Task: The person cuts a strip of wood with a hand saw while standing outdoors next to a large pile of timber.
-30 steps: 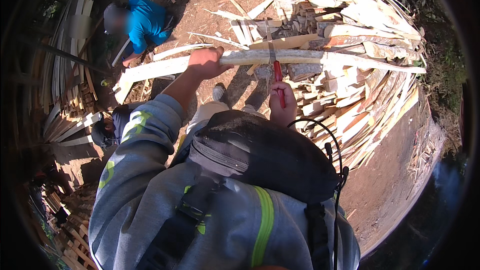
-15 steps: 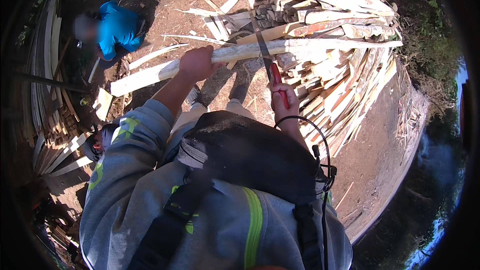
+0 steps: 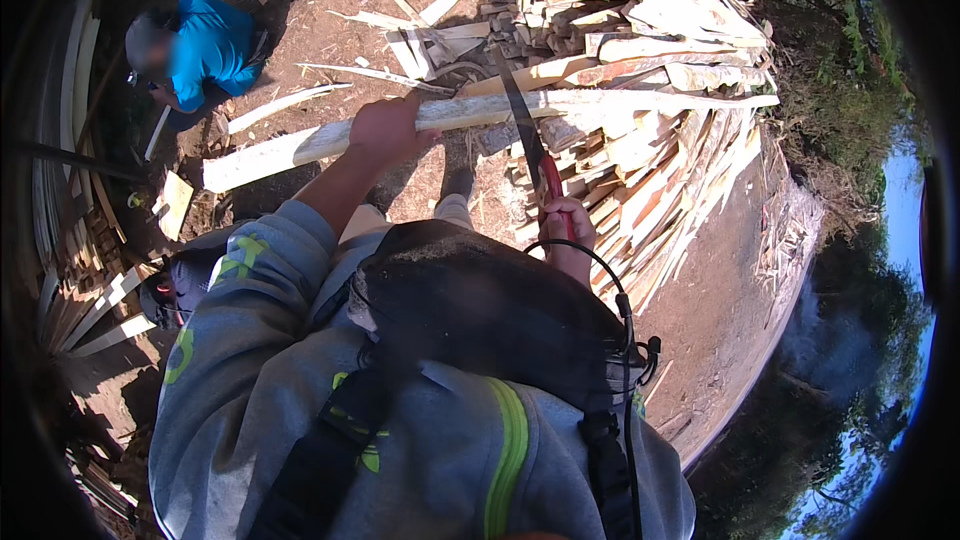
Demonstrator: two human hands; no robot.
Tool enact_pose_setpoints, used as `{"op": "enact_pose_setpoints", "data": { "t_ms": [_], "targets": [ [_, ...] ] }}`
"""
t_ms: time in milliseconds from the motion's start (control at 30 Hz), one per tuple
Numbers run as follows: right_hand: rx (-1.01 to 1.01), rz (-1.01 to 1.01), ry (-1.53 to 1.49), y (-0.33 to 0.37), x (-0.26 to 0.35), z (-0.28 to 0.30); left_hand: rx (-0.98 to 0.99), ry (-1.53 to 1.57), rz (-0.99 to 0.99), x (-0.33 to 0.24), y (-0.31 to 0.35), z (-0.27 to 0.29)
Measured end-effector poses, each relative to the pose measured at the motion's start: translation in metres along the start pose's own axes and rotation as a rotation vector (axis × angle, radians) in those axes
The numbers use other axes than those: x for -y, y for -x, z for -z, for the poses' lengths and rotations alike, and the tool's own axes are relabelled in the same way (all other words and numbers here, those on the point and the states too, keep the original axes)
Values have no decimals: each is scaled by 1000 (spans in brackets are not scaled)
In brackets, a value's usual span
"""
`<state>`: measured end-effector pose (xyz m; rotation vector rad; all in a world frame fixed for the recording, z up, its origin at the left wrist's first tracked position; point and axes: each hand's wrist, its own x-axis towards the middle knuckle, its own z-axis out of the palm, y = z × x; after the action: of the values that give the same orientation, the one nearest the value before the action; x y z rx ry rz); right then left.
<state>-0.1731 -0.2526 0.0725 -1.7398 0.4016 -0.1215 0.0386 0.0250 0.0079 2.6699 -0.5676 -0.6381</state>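
Gripping a long pale wooden slat (image 3: 480, 112) with our left hand (image 3: 385, 130), we hold it across the woodpile (image 3: 650, 140); our right hand (image 3: 567, 235) clasps a red-handled machete (image 3: 527, 140), blade touching the slat.

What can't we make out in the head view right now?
- Right hand: palm and fingertips hidden behind the dark chest pack; only the knuckles on the red-handled blade show.
- Left hand: fingers wrap behind the long pale pole, out of sight.
- Feet: one shoe shows; the other is behind the pack.
- Person in blue: hands too small to tell.
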Motion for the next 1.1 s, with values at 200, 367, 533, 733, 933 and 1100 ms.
{"op": "enact_pose_setpoints", "data": {
  "t_ms": [200,367,533,733,933,1100],
  "targets": [
    [103,-183,-174,-58,16,-9,-53,-79,4,-9,6,-5],
    [138,-126,-73,-84,7,-18,-80,-63,9,-5,-1,-7],
    [76,15,-130,-11,2,40,-134,-88,4,-5,-2,-10],
    [77,-73,-51,-96,-4,-34,-123,-67,-39,-2,-13,-11],
    [28,-96,-71,14,0,34,-152,-73,-53,7,-10,-20],
    [58,-25,3,-95,-8,-40,-125,-100,-63,0,-11,-13]
  ]
}}
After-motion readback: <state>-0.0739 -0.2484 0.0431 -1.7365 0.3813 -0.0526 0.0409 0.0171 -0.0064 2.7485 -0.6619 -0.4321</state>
